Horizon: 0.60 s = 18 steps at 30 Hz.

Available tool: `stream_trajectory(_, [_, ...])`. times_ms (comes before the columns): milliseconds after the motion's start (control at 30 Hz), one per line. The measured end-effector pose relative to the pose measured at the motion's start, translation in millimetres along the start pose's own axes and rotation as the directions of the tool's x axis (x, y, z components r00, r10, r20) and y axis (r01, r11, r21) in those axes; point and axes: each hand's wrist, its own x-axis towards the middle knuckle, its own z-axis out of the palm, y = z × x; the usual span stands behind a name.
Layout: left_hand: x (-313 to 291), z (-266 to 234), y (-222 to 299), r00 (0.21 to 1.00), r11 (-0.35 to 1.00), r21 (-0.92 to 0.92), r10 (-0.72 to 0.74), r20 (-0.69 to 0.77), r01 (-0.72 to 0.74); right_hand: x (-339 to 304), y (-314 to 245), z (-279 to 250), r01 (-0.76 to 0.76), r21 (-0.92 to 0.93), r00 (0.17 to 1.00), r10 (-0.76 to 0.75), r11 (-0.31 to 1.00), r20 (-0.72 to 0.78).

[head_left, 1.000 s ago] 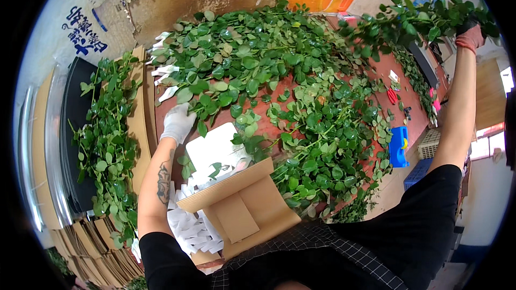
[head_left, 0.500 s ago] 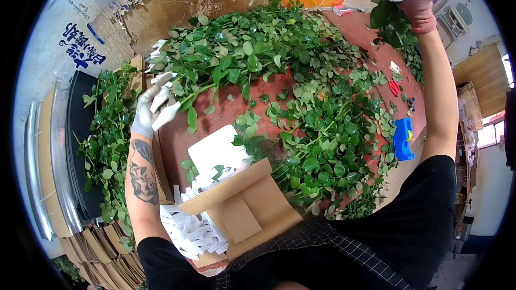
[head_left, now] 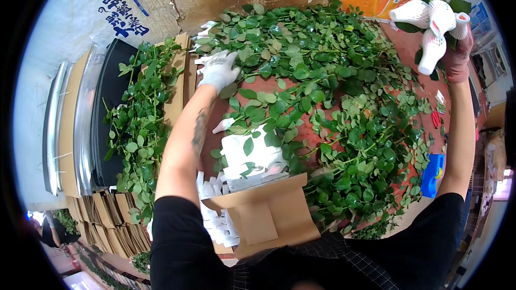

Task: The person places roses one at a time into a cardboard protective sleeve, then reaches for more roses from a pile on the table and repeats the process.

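The person stood over a reddish surface [head_left: 408,48] almost wholly covered by a heap of leafy green stems [head_left: 322,91]. The right hand [head_left: 458,56], in a reddish glove, was raised at the far right, its fingers clenched round a small bunch of stems [head_left: 432,19] whose heads were each sheathed in a white foam net sleeve; three or four sleeved heads showed, so the bunch appeared only partly gathered. The left hand [head_left: 219,70], in a white glove, lay on the far-left part of the heap with its fingers spread and released among the leaves, touching stems but holding none that could be seen. Judged from this, most of the stems remained unsorted on the surface. Close to the body stood an open cardboard box [head_left: 269,215] with loose white sleeves [head_left: 215,220] spilling beside it, a supply that looked far from spent. More leafy stems [head_left: 137,123] lay over stacked flat cardboard at the left, and a blue object [head_left: 433,167] rested at the right edge.
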Motion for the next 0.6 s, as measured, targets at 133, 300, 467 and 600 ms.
stream_trajectory(133, [37, 24, 18, 0.995, 0.97, 0.243, 0.0, 0.097, -0.024, -29, 11, -4, -0.009, -0.087, 0.998, 0.014, 0.996, 0.061])
stream_trajectory(300, [58, 56, 25, 0.934, 0.98, 0.156, -0.17, 0.313, 0.126, -74, 30, -4, -0.365, 0.196, 0.928, 0.339, 0.91, 0.155])
stream_trajectory(467, [61, 36, 33, 0.921, 0.985, 0.163, -0.116, 0.373, 0.059, -93, 37, -7, -0.402, 0.098, 0.907, 0.381, 0.91, 0.182])
stream_trajectory(600, [41, 32, 45, 0.877, 0.959, 0.265, -0.039, 0.479, -0.102, -88, 34, 1, -0.388, 0.179, 0.919, 0.365, 0.904, 0.149])
